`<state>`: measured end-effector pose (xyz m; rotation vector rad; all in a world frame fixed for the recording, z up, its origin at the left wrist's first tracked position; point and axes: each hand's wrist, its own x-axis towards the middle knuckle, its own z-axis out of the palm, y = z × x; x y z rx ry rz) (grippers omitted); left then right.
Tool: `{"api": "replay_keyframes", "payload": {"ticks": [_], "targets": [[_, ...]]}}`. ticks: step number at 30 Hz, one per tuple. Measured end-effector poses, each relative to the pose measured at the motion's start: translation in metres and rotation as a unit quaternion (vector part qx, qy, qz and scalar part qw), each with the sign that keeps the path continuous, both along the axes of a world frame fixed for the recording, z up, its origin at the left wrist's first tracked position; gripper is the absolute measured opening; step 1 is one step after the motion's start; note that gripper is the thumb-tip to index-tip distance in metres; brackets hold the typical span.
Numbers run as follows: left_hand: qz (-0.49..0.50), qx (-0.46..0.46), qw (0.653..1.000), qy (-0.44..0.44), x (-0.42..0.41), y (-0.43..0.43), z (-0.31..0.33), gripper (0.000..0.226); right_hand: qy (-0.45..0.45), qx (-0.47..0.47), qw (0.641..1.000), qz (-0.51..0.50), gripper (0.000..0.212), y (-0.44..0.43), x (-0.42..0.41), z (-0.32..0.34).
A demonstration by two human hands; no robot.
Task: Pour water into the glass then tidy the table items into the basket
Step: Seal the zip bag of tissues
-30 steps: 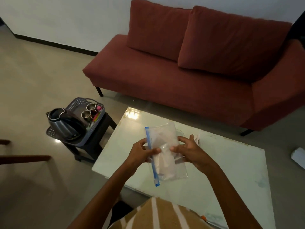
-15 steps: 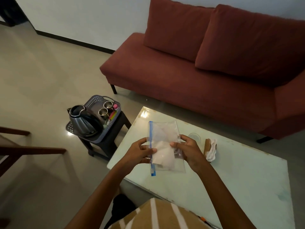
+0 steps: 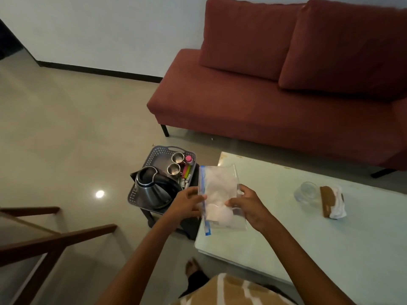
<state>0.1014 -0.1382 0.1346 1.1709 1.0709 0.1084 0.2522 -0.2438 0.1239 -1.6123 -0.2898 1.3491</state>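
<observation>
Clear blue-zippered plastic bag (image 3: pixel 221 197) pinched mid-frame between left hand (image 3: pixel 187 204) and right hand (image 3: pixel 248 204); light, limp, slippery, best gripped at edges.

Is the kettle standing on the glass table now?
No, the kettle sits in the grey basket on the small dark stool beside the table, not on the tabletop.

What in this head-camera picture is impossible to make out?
- Bag: whitish contents blurred behind plastic; unidentifiable.
- Glass: too small and clear to show any water.
- Small things in the basket beside the cups: too small to name.
- Stool under the basket: mostly hidden by the basket and left hand.
- Sofa: cut off by the right edge.
</observation>
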Motion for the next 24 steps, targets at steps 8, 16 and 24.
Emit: {"api": "replay_keyframes", "payload": {"ticks": [8, 16, 24], "targets": [[0.045, 0.02, 0.999, -0.011, -0.006, 0.038, -0.001, 0.058, -0.071, -0.019, 0.997, -0.002, 0.058, 0.036, -0.003, 0.006], [-0.303, 0.641, 0.693, 0.131, 0.038, 0.032, 0.002, 0.087, -0.447, -0.099, 0.818, 0.348, 0.04, 0.053, 0.022, 0.019], [-0.4, 0.467, 0.757, 0.222, 0.045, 0.075, 0.0, 0.032, -0.608, -0.086, 0.663, 0.428, 0.03, 0.093, 0.019, 0.025]]}}
